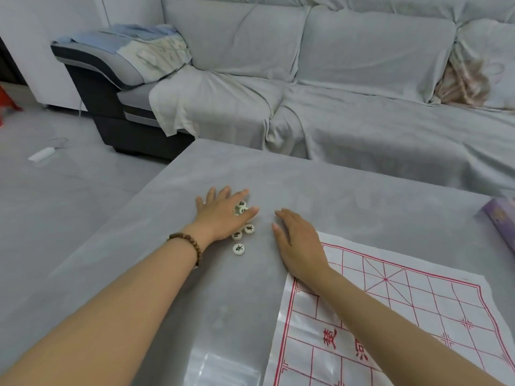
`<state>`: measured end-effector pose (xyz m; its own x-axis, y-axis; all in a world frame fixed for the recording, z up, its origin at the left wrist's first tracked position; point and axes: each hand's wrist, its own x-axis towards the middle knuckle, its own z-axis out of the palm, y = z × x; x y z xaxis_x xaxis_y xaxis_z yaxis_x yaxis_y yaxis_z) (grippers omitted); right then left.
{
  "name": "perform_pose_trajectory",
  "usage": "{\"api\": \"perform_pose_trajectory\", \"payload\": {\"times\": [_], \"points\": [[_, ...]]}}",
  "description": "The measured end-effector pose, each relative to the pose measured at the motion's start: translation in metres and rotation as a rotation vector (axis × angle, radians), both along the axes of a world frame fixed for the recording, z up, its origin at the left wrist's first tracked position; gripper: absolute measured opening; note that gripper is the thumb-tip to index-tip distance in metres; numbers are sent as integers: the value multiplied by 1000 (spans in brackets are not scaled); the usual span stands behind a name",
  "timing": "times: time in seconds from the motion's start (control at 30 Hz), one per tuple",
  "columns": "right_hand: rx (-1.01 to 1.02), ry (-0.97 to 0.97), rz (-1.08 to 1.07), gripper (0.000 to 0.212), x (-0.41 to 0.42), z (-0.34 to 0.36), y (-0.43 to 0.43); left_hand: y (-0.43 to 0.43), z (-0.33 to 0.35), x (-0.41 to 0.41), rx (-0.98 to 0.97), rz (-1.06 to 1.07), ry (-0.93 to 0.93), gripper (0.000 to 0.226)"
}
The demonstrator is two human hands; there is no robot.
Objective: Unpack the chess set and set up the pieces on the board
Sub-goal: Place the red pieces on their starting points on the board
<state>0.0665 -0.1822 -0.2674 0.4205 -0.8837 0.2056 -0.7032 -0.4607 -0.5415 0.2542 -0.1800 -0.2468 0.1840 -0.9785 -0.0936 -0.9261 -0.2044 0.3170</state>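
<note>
Bare at the bottom left, the left forearm reaches up across the grey table point(334, 185), a beaded bracelet point(186, 245) at its wrist. The left hand point(220, 215) lies flat with its fingers spread, grasping nothing, over a small heap of white round chess pieces point(238, 249). A few show black characters beside the fingers. The palm probably corrals them so none scatter. A clear plastic bag point(223, 366) lies empty-looking below. Just beside the heap, the right hand point(299, 240) rests palm down, relaxed and holding nothing, its wrist over the corner of the red-lined paper board point(404, 316), likely pinning the sheet flat. No piece sits on the visible part of the board yet. At the far right edge lies a purple box point(498, 227).
</note>
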Motion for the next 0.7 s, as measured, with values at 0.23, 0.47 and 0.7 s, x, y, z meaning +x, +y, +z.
{"api": "perform_pose_trajectory", "payload": {"times": [0.23,0.47,0.7], "points": [[-26,-153,8,35,-2,5,2,2,-6,-17,20,-117,-122,57],[-34,-243,1,31,-15,23,29,42,-15,-29,-45,-173,-136,50],[50,-256,-13,24,-38,32,66,107,-16,-29,-26,-214,-134,51]]}}
